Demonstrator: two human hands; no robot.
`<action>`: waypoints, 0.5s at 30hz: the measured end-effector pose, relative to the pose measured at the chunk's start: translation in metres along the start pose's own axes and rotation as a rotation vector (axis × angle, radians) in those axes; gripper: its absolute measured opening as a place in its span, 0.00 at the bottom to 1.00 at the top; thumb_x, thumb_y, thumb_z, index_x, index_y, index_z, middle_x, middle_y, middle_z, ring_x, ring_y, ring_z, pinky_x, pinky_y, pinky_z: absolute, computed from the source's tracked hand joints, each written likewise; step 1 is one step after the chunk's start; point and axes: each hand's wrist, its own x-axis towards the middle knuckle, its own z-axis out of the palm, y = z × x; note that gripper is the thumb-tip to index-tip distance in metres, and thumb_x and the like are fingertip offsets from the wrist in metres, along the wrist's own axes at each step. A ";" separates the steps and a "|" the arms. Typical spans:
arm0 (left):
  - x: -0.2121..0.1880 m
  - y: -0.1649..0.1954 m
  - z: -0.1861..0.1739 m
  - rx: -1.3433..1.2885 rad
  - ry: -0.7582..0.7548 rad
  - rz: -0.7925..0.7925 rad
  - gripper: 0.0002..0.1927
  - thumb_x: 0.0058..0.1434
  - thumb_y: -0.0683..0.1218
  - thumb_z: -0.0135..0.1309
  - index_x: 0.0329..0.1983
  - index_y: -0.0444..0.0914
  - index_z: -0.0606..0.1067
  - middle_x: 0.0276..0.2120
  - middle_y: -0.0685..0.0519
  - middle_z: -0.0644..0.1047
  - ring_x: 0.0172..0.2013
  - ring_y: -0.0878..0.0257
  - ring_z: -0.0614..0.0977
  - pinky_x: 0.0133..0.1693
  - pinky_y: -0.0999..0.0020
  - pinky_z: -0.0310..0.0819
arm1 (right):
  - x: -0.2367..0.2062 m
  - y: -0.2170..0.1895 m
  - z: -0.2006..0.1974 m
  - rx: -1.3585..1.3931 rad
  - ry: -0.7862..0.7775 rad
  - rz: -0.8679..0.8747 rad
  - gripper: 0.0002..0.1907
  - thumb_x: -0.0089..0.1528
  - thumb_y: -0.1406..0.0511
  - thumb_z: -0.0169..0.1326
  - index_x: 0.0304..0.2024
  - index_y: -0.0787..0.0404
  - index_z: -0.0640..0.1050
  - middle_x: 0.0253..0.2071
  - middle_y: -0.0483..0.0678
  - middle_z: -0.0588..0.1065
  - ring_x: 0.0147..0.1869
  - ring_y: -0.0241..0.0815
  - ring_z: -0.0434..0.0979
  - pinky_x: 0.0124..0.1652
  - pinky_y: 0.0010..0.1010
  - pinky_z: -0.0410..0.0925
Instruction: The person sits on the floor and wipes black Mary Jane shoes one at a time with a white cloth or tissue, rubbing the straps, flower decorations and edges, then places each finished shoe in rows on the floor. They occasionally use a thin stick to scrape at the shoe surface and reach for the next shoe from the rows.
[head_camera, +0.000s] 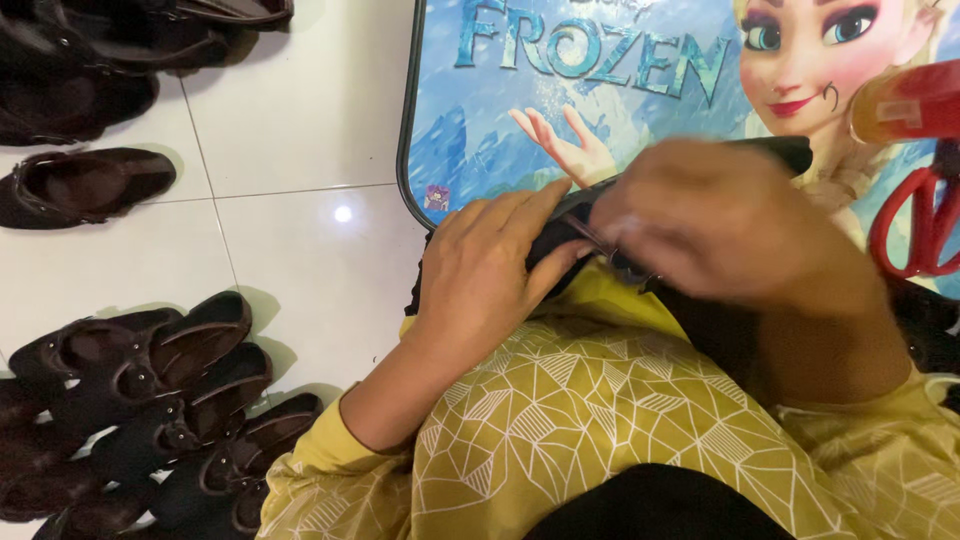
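Observation:
A black shoe upper (770, 152) lies across my lap, over my yellow patterned clothing (580, 410). My left hand (485, 275) presses down flat on its near end, fingers together on the black material. My right hand (725, 225) is blurred with motion and closed over the middle of the same piece, pinching something thin and pale that I cannot make out. Most of the shoe piece is hidden under both hands.
A low table with a blue cartoon-print top (560, 120) stands just beyond my lap. Red scissors (925, 225) and a red-capped tube (905, 100) lie at its right. Dark brown shoes are stacked on the white tiled floor at lower left (150, 400) and upper left (85, 185).

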 end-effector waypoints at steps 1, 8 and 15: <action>0.000 0.000 0.000 -0.006 -0.001 -0.003 0.28 0.60 0.53 0.64 0.62 0.40 0.75 0.48 0.49 0.81 0.46 0.51 0.81 0.48 0.56 0.73 | -0.001 0.000 0.002 0.048 -0.017 -0.046 0.08 0.58 0.68 0.63 0.40 0.59 0.80 0.36 0.51 0.74 0.41 0.53 0.77 0.41 0.42 0.70; 0.002 0.000 0.000 -0.022 0.006 -0.010 0.27 0.61 0.54 0.65 0.61 0.41 0.76 0.47 0.49 0.81 0.45 0.50 0.81 0.47 0.56 0.73 | -0.007 0.008 0.007 -0.003 -0.059 0.011 0.08 0.58 0.69 0.62 0.40 0.60 0.80 0.35 0.51 0.74 0.40 0.52 0.76 0.39 0.40 0.69; 0.000 0.000 0.000 0.003 0.030 0.015 0.26 0.61 0.54 0.65 0.60 0.41 0.76 0.47 0.50 0.81 0.45 0.51 0.81 0.47 0.57 0.74 | -0.002 0.009 0.001 -0.093 0.023 0.088 0.06 0.63 0.72 0.60 0.43 0.62 0.79 0.38 0.52 0.73 0.42 0.52 0.76 0.42 0.40 0.69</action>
